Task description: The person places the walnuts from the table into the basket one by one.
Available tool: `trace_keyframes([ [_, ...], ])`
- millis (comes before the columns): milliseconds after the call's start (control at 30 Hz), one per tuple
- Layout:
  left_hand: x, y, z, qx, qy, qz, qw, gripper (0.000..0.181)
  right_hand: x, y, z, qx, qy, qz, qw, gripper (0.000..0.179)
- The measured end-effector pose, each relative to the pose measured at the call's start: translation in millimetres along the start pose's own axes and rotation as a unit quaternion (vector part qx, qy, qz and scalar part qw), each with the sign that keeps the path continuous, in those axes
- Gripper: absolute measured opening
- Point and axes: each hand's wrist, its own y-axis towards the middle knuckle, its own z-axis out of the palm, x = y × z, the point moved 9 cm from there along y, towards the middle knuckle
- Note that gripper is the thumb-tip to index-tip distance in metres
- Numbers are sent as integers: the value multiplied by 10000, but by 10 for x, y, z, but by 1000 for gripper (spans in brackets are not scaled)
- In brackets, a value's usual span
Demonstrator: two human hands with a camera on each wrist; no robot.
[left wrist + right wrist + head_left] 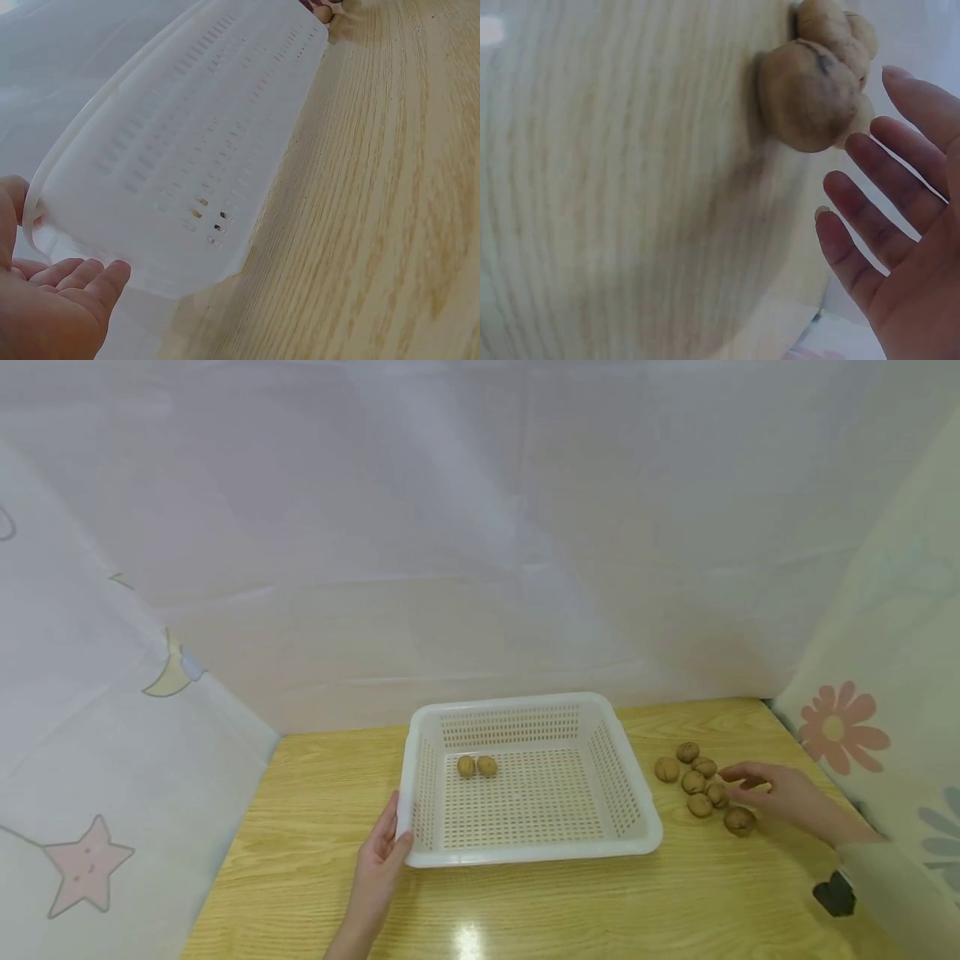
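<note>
Right hand (780, 793) beside the loose walnuts (693, 782), left hand (380, 852) on the white basket (525, 857).

I take the step in hand to be picking a nut from the pile at right of my head view; two walnuts (487, 766) lie inside the basket, left on its floor. The right fingers (870, 221) are apart and hold nothing; their tips are just beside the pile's right edge, and I can't tell whether any touches a shell. In the right wrist view, a large walnut (810, 94) sits at upper right, above and left of the fingertips. The left thumb and fingers hold the basket's rim near its lower-left corner. The next move, I judge, calls for closing the right fingers round one nut without scattering its neighbours.
</note>
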Motion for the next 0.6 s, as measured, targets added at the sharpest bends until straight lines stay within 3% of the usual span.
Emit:
trace_keyframes([
  [200,7,4,2,21,-33,15,10000,68,-168,27,131,240,147,247,9993,45],
  [600,6,2,-8,-28,36,78,10000,68,-158,111,161,113,-18,43,9999,40],
])
